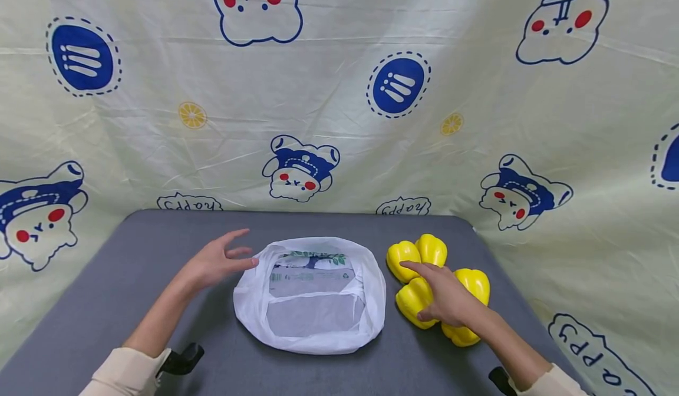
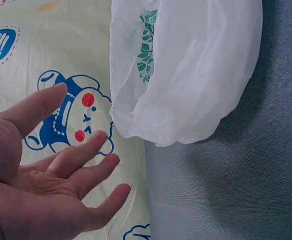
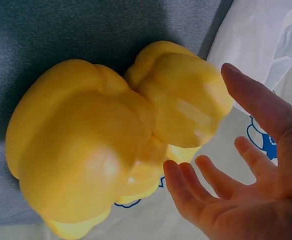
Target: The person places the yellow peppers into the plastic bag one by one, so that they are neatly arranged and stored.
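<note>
A white plastic bag (image 1: 246,307) sits on the table with its mouth spread wide and its rim rolled outward; green leaf print shows inside. At its left rim, my left hand (image 1: 223,260) hovers with fingers spread and holds nothing. The left wrist view has the same hand (image 2: 61,185) beside the bag (image 2: 200,75). Right of the bag lie several yellow bell peppers (image 1: 414,302) in a cluster. Over them is my right hand (image 1: 451,296), its fingers loosely extended. In the right wrist view, thumb and fingers reach around the nearest pepper (image 3: 185,95) without gripping it; contact is unclear.
The grey table (image 1: 175,237) has rounded far corners. A pale curtain (image 1: 329,101) printed with cartoon bears hangs behind and beside it. Dark wrist mounts (image 1: 183,359) stick out near both sleeves.
</note>
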Motion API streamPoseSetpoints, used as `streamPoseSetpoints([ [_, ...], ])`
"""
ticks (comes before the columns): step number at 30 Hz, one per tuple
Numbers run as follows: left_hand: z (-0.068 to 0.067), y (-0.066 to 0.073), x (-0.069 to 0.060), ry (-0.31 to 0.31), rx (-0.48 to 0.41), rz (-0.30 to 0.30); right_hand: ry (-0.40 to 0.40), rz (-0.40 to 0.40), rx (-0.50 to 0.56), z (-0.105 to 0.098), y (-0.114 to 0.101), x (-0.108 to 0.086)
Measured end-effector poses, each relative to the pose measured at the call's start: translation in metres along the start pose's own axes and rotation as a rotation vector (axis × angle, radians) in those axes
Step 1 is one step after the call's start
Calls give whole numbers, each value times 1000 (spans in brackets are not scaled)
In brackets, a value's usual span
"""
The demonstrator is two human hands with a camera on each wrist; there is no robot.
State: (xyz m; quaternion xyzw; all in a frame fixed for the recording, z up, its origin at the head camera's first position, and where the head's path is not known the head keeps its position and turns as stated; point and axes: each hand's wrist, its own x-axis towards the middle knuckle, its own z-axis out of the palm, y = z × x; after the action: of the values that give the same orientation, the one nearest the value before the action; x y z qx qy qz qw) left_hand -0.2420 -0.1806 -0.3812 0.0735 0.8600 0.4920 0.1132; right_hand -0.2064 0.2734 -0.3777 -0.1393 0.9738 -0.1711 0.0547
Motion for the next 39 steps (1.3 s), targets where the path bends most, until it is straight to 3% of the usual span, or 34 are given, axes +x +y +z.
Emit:
streamPoseSetpoints([
  [8, 4, 0, 1, -1, -46, -20, -35, -11, 0, 2, 6, -2],
  [18, 26, -10, 6, 59, -26, -86, -58, 23, 10, 7, 7, -1],
  [39, 31, -16, 12, 112, -52, -101, -81, 25, -8, 6, 10, -2],
])
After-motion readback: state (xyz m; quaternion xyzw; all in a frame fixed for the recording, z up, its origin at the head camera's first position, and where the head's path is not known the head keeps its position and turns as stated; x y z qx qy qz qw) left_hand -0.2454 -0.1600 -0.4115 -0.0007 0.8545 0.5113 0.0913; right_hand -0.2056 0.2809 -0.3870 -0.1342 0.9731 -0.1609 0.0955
